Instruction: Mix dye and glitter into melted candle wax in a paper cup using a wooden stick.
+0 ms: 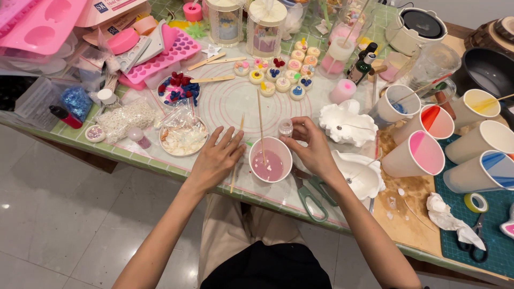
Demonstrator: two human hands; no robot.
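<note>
Desk [225,101] crowded; white cup [271,159] of pink liquid, wooden stick upright in it, near front edge. Right hand [313,150] – fingers pinching small vial [286,127] just above cup rim; best kept over cup, tipped slowly. Left hand [217,158] flat beside cup, fingers spread – could steady cup. Pink-and-white flat package [110,10] at far left corner, dark square label; smaller bottle labels unreadable.

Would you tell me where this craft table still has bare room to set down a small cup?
The mat's ringed centre is bare, bordered by the small decorated pieces, the berry dish, the left hand and the cup of pink liquid. Right of the right hand, shell moulds and tilted cups crowd it.
</note>
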